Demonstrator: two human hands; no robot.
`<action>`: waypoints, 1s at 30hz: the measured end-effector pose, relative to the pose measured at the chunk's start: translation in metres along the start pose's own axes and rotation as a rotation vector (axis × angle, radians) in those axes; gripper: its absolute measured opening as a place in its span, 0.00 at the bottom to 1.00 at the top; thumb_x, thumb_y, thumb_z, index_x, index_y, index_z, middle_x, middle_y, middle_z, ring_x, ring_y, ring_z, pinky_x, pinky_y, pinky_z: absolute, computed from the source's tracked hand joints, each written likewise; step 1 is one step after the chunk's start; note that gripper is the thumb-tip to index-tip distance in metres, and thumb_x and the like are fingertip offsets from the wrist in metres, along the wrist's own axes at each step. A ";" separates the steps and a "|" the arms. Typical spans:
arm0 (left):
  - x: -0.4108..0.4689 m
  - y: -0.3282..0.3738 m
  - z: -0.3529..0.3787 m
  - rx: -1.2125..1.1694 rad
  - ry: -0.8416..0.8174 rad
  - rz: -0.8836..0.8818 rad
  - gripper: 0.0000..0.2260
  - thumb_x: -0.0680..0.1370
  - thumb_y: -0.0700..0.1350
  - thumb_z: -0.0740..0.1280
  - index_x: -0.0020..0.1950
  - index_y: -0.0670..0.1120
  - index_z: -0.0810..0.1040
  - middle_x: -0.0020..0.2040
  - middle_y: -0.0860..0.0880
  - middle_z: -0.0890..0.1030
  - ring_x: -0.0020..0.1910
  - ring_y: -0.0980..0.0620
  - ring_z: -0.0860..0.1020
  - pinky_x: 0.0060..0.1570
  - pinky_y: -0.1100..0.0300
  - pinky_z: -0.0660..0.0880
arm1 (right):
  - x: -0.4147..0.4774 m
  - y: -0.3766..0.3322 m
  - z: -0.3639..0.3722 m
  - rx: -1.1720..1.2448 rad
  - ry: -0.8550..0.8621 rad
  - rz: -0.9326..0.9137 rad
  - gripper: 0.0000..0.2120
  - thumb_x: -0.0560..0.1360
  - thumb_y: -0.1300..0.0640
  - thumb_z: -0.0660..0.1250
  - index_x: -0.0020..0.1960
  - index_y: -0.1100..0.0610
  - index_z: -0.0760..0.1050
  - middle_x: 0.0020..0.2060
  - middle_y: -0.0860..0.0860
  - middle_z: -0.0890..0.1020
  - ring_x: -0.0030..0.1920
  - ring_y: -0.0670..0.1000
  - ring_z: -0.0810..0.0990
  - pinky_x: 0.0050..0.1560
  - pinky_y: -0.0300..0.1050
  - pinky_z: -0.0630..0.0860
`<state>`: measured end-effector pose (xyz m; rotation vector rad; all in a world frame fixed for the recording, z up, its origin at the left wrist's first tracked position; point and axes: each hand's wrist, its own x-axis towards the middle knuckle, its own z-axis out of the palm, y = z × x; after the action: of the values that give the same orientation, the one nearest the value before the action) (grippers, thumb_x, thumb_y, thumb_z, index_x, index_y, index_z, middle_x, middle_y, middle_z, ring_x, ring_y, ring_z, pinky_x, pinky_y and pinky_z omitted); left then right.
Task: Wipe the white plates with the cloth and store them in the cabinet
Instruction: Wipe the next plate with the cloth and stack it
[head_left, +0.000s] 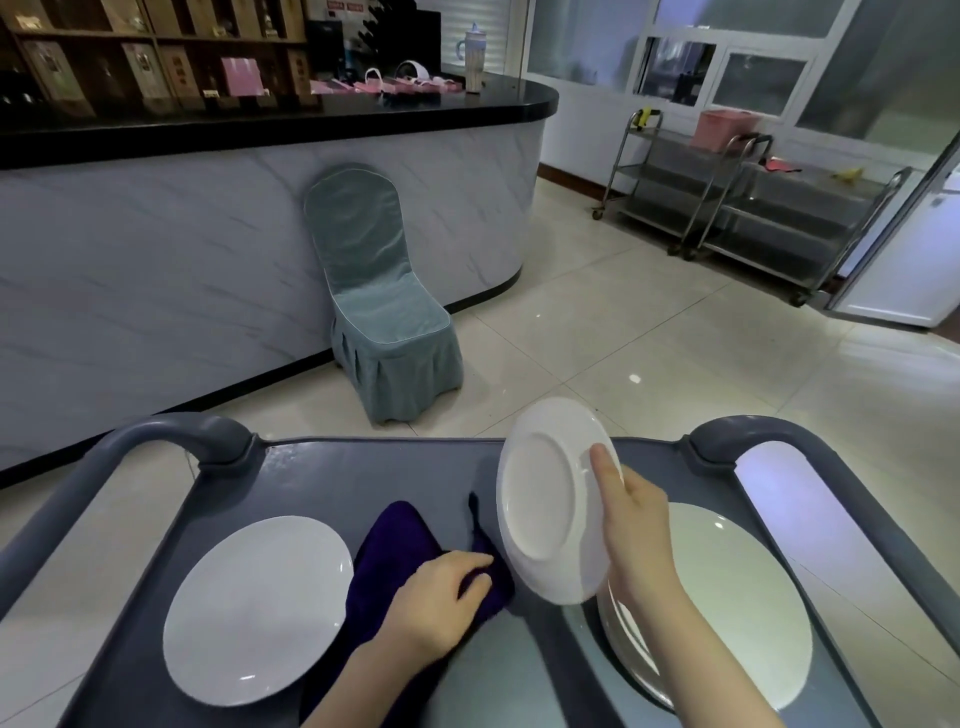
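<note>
My right hand (636, 535) grips a white plate (550, 493) by its right rim and holds it tilted on edge above the grey cart top (363, 467), underside towards me. A dark purple cloth (400, 540) lies on the cart between the plates, and my left hand (439, 597) rests on its right part with fingers curled into it. One white plate (254, 608) lies flat on the cart's left side. A stack of white plates (727, 597) sits on the right, partly hidden by my right arm.
The cart has grey handles at the far left (171, 431) and far right (753, 431). Beyond it stand a blue-grey covered chair (384, 322) against a marble-fronted counter (208, 260), and steel trolleys (753, 208) at the right on a tiled floor.
</note>
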<state>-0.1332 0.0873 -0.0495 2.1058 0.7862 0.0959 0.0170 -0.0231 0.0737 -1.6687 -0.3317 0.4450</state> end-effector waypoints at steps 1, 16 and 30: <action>-0.005 0.003 -0.009 -0.151 0.086 -0.042 0.11 0.82 0.48 0.63 0.62 0.55 0.79 0.59 0.58 0.82 0.59 0.62 0.78 0.66 0.57 0.71 | -0.001 0.000 0.003 -0.069 -0.051 -0.057 0.22 0.80 0.49 0.64 0.33 0.59 0.63 0.30 0.53 0.65 0.32 0.49 0.62 0.32 0.43 0.58; -0.077 -0.014 -0.120 -1.123 0.605 -0.369 0.12 0.76 0.34 0.66 0.58 0.43 0.80 0.46 0.41 0.85 0.44 0.41 0.84 0.39 0.53 0.81 | -0.053 0.053 0.118 -0.861 -0.885 -1.052 0.26 0.82 0.38 0.51 0.68 0.51 0.77 0.65 0.45 0.80 0.65 0.47 0.78 0.65 0.50 0.76; -0.117 -0.152 -0.126 -1.074 0.733 -0.504 0.18 0.77 0.34 0.64 0.62 0.51 0.79 0.56 0.48 0.83 0.55 0.43 0.80 0.40 0.55 0.79 | -0.031 0.112 0.209 -0.629 -0.565 -0.009 0.14 0.69 0.63 0.70 0.54 0.58 0.80 0.47 0.53 0.82 0.50 0.55 0.79 0.48 0.46 0.76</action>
<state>-0.3448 0.1747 -0.0609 0.7904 1.2817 0.8406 -0.1126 0.1290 -0.0574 -2.1216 -0.9725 0.8709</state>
